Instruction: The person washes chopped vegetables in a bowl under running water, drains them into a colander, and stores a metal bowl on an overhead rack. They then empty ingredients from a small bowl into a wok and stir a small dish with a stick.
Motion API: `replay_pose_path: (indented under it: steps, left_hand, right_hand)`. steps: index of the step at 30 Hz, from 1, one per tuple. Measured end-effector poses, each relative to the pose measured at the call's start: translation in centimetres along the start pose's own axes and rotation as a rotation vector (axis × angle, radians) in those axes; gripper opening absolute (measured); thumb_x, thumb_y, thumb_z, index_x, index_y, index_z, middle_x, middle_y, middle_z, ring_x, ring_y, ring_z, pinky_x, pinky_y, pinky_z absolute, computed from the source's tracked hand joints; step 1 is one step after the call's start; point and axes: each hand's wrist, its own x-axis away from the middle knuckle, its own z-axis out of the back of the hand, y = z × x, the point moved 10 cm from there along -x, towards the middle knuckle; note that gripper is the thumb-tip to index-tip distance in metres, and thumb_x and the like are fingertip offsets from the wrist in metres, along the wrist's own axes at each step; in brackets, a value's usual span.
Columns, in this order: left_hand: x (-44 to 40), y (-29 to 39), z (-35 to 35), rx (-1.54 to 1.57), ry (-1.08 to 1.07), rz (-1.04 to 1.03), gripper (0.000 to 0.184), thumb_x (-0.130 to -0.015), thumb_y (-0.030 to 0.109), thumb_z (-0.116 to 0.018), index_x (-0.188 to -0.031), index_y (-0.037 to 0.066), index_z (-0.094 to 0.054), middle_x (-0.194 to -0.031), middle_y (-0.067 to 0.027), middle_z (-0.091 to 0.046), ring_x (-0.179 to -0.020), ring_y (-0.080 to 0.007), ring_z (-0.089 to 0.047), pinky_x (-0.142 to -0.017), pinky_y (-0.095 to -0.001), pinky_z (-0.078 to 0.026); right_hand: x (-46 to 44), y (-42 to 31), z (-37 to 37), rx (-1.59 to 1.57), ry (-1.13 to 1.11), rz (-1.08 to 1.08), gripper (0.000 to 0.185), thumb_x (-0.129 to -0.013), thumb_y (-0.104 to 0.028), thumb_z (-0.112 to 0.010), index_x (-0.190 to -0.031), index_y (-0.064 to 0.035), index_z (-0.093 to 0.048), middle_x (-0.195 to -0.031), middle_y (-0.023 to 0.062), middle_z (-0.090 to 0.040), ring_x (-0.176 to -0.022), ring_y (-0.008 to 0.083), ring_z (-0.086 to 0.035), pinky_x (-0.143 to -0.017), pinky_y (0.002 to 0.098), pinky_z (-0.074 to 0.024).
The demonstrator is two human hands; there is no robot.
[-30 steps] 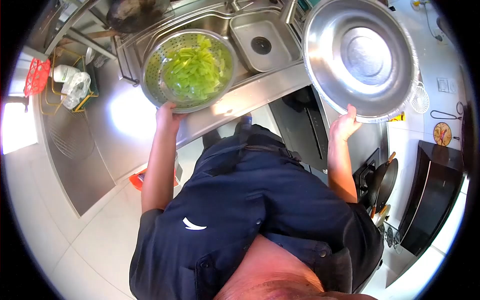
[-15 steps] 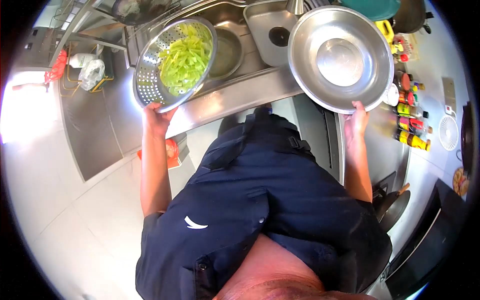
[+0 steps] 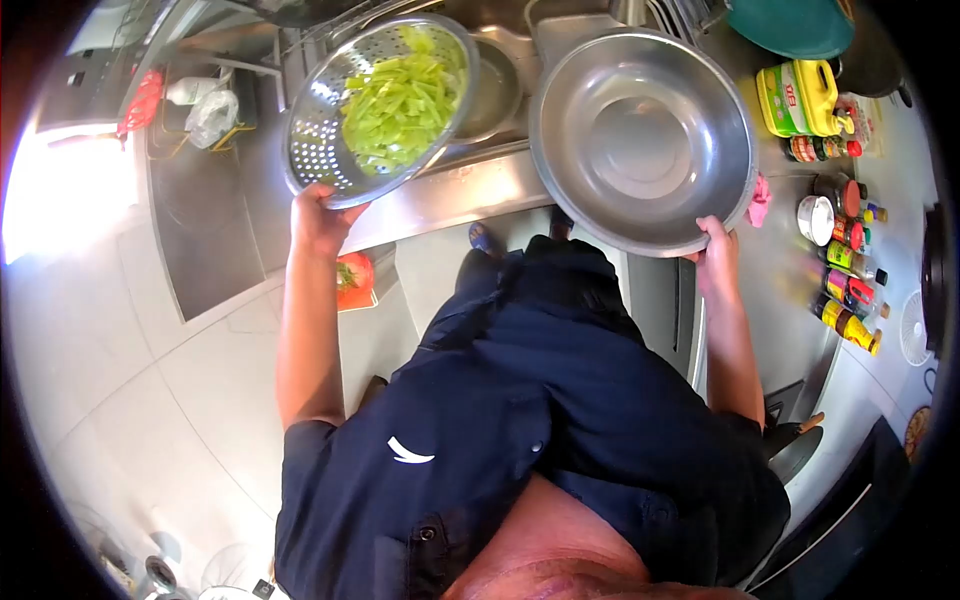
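My left hand (image 3: pixel 322 218) grips the near rim of a perforated metal colander (image 3: pixel 318 140), which is tilted over the left part of the sink edge. Chopped green vegetable pieces (image 3: pixel 400 108) lie inside it. By its near right rim, my right hand (image 3: pixel 716 250) holds a wide metal basin (image 3: pixel 640 150) with nothing in it. The fingers under both vessels are partly hidden. Behind the colander, a round metal bowl (image 3: pixel 490 90) sits in the sink.
Sauce bottles (image 3: pixel 848 322), a white tub (image 3: pixel 815 219) and a yellow-green oil jug (image 3: pixel 798 98) stand on the right counter. A teal basin (image 3: pixel 790 25) is at the back right. A wire rack with a plastic bag (image 3: pixel 212 118) stands at left.
The colander has tilted and moved off the bowl in the sink, and its contents have shifted. The basin has moved left, closer to the colander. The view has turned toward the right counter.
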Motion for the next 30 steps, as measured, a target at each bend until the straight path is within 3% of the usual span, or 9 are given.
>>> replay_pose_path:
  steps: [5,11,13,17,20,23,24,27,30]
  left_hand:
    - [-0.2,1.5,-0.4,-0.069,-0.075,0.016,0.037,-0.078,0.008,-0.049,-0.112,-0.006,-0.052,-0.11,-0.0206,-0.062,-0.099,-0.0386,-0.066,-0.085,-0.0527,-0.06]
    - [0.9,4.9,-1.0,-0.176,-0.178,-0.079,0.031,-0.079,0.009,-0.05,-0.106,-0.006,-0.054,-0.104,-0.0215,-0.063,-0.089,-0.0368,-0.069,-0.084,-0.0495,-0.061]
    - [1.2,5.5,-0.8,-0.176,-0.198,-0.069,0.031,-0.08,0.009,-0.05,-0.106,-0.006,-0.054,-0.105,-0.0215,-0.064,-0.089,-0.0367,-0.069,-0.085,-0.05,-0.06]
    - [1.3,5.6,-2.1,-0.176,-0.292,-0.027,0.035,-0.081,0.009,-0.048,-0.112,-0.007,-0.054,-0.109,-0.0234,-0.064,-0.096,-0.0388,-0.067,-0.094,-0.054,-0.054]
    - [1.2,5.5,-3.0,-0.162,-0.312,0.004,0.041,-0.081,0.008,-0.047,-0.115,-0.014,-0.051,-0.113,-0.0273,-0.062,-0.101,-0.0427,-0.066,-0.097,-0.0554,-0.052]
    - [2.6,4.9,-4.0,-0.124,-0.344,0.0,0.042,-0.081,0.009,-0.047,-0.115,-0.016,-0.05,-0.112,-0.0294,-0.062,-0.101,-0.0426,-0.066,-0.094,-0.0536,-0.055]
    - [2.2,4.9,-3.5,-0.126,-0.324,-0.031,0.042,-0.081,0.009,-0.046,-0.115,-0.016,-0.05,-0.112,-0.0292,-0.062,-0.101,-0.0423,-0.066,-0.093,-0.0524,-0.056]
    - [1.4,4.3,-2.8,-0.154,-0.318,-0.063,0.042,-0.081,0.009,-0.046,-0.115,-0.016,-0.05,-0.115,-0.0296,-0.061,-0.102,-0.0421,-0.066,-0.089,-0.0496,-0.059]
    - [0.6,3.5,-2.2,-0.142,-0.284,-0.035,0.041,-0.08,0.008,-0.046,-0.113,-0.016,-0.051,-0.111,-0.0286,-0.063,-0.098,-0.0415,-0.068,-0.083,-0.0476,-0.062]
  right_hand:
    - [3.3,2.0,-6.6,0.167,-0.135,-0.09,0.03,-0.086,-0.016,-0.056,-0.102,0.0087,-0.057,-0.094,0.014,-0.062,-0.076,0.0256,-0.068,-0.058,0.0376,-0.0624]
    - [7.3,6.0,-16.4,0.334,-0.364,-0.144,0.036,-0.084,-0.018,-0.058,-0.109,0.0085,-0.059,-0.095,0.0146,-0.066,-0.086,0.0249,-0.067,-0.079,0.0395,-0.0556]
    - [8.2,7.4,-20.3,0.313,-0.407,-0.076,0.035,-0.085,-0.02,-0.058,-0.105,0.008,-0.063,-0.094,0.0162,-0.068,-0.08,0.0268,-0.069,-0.065,0.0377,-0.059]
    - [11.6,10.2,-29.6,0.414,-0.554,-0.137,0.034,-0.088,-0.026,-0.059,-0.107,0.0019,-0.064,-0.09,0.0131,-0.07,-0.072,0.0236,-0.07,-0.056,0.0357,-0.0578]
    - [11.4,13.7,-37.2,0.305,-0.727,-0.097,0.035,-0.087,-0.025,-0.057,-0.108,0.0023,-0.065,-0.091,0.0137,-0.07,-0.075,0.0254,-0.07,-0.058,0.0386,-0.0584]
    - [12.4,15.6,-42.3,0.395,-0.867,-0.152,0.04,-0.087,-0.026,-0.056,-0.107,0.0075,-0.064,-0.094,0.0179,-0.069,-0.078,0.0309,-0.071,-0.061,0.0416,-0.0606]
    - [14.4,12.2,-42.4,0.547,-0.8,-0.079,0.042,-0.088,-0.027,-0.056,-0.109,0.0089,-0.062,-0.096,0.0179,-0.068,-0.077,0.031,-0.071,-0.059,0.0419,-0.061]
    - [12.1,16.4,-46.4,0.304,-0.89,-0.136,0.048,-0.088,-0.03,-0.06,-0.116,0.0081,-0.059,-0.098,0.0175,-0.067,-0.074,0.0294,-0.07,-0.054,0.0395,-0.0604]
    - [10.7,15.5,-46.4,0.447,-0.843,-0.051,0.049,-0.089,-0.034,-0.062,-0.118,0.0048,-0.059,-0.102,0.0163,-0.068,-0.071,0.0283,-0.069,-0.05,0.0394,-0.0586]
